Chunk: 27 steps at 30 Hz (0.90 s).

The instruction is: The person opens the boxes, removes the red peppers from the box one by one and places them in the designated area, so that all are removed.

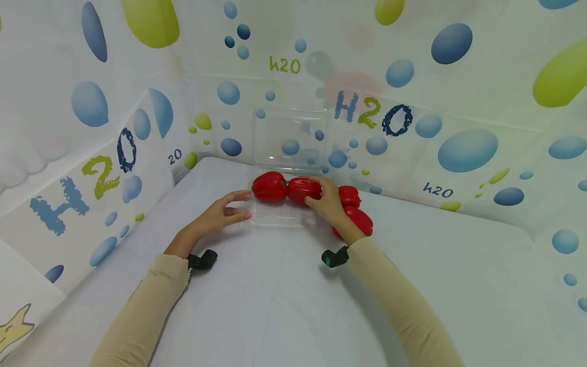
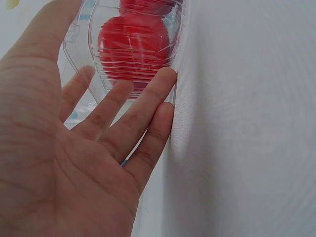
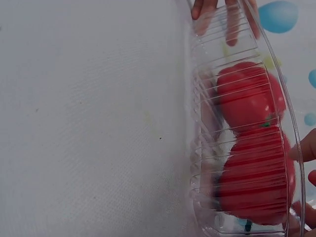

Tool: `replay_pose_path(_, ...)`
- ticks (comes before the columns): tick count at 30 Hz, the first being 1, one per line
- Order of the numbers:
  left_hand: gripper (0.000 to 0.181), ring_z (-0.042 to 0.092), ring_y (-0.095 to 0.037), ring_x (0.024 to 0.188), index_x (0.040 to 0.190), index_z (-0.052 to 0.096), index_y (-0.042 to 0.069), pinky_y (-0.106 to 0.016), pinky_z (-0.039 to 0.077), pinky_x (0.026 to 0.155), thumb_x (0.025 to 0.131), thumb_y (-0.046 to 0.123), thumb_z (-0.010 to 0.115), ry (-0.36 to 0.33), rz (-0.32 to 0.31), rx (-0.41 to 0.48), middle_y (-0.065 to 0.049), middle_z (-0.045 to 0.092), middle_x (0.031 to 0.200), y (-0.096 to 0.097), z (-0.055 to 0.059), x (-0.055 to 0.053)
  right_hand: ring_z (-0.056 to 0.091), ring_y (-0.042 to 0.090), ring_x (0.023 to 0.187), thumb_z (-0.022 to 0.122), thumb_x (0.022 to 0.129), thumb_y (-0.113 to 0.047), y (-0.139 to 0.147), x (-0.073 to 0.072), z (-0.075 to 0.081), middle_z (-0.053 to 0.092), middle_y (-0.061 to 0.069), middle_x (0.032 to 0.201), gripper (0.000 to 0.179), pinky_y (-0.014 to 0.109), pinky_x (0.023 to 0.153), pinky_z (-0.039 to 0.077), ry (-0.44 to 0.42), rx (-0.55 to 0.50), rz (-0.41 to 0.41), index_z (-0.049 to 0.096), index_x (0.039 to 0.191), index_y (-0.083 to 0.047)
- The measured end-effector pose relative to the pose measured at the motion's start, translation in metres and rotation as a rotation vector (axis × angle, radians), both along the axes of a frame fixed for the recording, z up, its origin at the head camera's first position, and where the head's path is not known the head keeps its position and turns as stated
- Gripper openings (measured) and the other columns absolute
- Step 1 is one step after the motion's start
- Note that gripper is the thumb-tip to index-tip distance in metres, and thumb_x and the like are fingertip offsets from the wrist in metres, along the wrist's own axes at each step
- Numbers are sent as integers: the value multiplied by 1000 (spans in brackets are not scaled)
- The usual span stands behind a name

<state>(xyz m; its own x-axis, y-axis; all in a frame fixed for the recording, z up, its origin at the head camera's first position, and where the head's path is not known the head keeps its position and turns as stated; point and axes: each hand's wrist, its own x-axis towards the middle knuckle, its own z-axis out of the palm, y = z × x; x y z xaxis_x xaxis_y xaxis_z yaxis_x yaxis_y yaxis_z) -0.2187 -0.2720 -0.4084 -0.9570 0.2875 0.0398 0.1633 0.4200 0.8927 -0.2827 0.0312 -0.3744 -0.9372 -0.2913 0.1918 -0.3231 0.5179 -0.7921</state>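
A clear plastic clamshell box (image 1: 281,218) stands on the table with its lid (image 1: 291,133) raised behind it. Inside, one red bell pepper (image 1: 268,187) lies at the left. My right hand (image 1: 331,201) grips a second red bell pepper (image 1: 300,190) beside it, thumb in front and fingers over the far side. Through the ribbed wall in the right wrist view, both peppers show end to end. My left hand (image 1: 223,213) has its fingers extended against the box's left side; in the left wrist view, its fingertips (image 2: 167,79) rest at the wall's lower edge.
Two more red bell peppers, one behind (image 1: 350,195) and one in front (image 1: 359,221), lie just right of the box, partly hidden by my right hand and wrist. A white cloth covers the table, and a printed curtain (image 1: 399,153) hangs close behind it.
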Motion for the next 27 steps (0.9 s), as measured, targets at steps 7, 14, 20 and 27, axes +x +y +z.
replay_pose_path(7,70,52,-43,125,151,33,13,-51,48,99,92,22,69,3,2,2,-18,38,151,1,0,0,33,31,133,69,87,-10,-1,-2,-1,43,13,144,62,48,103,44,-11,53,9,43,144,-11)
replay_pose_path(14,70,51,-43,125,152,32,13,-51,47,100,92,23,69,-1,5,-1,-17,37,151,2,2,1,32,32,134,67,88,-11,0,-2,-1,42,13,146,61,51,106,39,24,113,26,42,144,-9)
replay_pose_path(20,71,51,-43,125,152,32,13,-51,47,100,92,24,69,-8,8,1,-17,37,152,3,4,3,27,34,136,65,88,-12,0,0,2,35,16,149,62,54,105,39,11,149,33,41,145,-9)
replay_pose_path(27,71,51,-43,126,152,31,13,-51,46,101,92,23,69,-8,4,8,-17,37,152,2,3,2,26,34,136,67,87,-12,-1,2,3,31,16,148,64,55,104,41,-7,159,34,41,146,-13)
